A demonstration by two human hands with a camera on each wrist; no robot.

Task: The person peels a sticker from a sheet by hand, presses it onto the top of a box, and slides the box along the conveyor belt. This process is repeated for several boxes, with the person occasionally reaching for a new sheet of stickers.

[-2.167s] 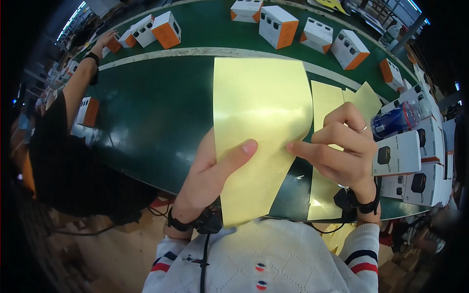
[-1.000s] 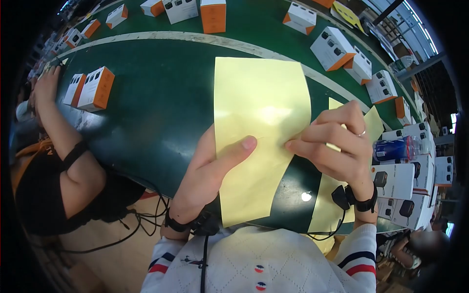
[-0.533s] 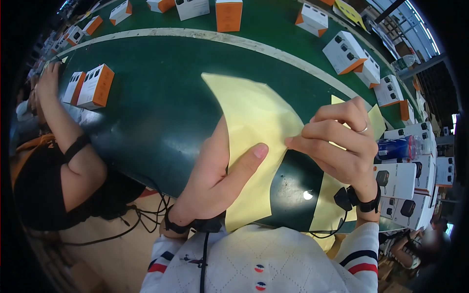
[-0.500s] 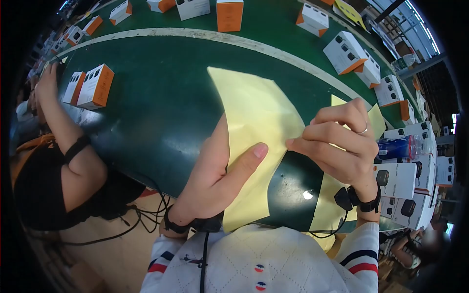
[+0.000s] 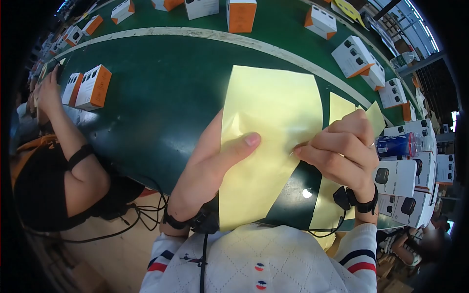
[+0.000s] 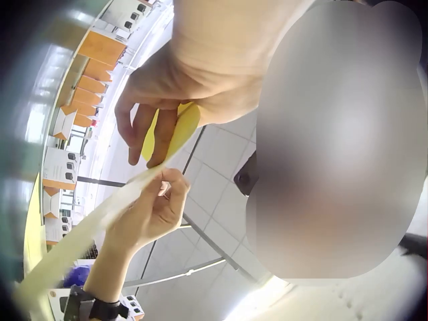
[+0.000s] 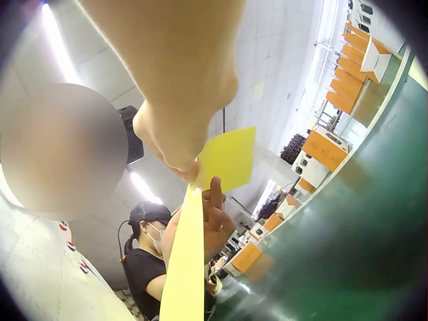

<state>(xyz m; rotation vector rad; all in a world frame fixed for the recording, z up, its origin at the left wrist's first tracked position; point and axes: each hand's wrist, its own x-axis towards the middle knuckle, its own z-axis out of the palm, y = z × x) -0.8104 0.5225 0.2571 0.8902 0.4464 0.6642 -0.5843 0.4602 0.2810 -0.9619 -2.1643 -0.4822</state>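
Note:
A smooth yellow sheet (image 5: 273, 107) is held upright over the green table in the head view. My left hand (image 5: 207, 163) grips its left side, thumb across the front face and fingers behind. At the right edge, my right hand (image 5: 342, 149) pinches the sheet between thumb and index fingertip, its other fingers curled. A small pale glint shows at those fingertips. The left wrist view shows the sheet (image 6: 87, 234) nearly edge-on, with my left fingers (image 6: 144, 134) just above the right fingertips. The right wrist view also shows the sheet (image 7: 184, 267) running from my right fingertips.
More yellow sheets (image 5: 342, 105) lie under and beyond my right hand. To the right are stacked white boxes (image 5: 395, 178) and a blue-labelled bottle (image 5: 393, 145). White-and-orange boxes (image 5: 241, 17) line the green strip beyond the pale rail. Another person's arm (image 5: 73, 141) reaches over the table at left.
The sheet's upper part, bent and tilted half a second ago, now stands flatter and faces me. Its top has swung right. Both hands keep hold; the far boxes sit slightly further right in view.

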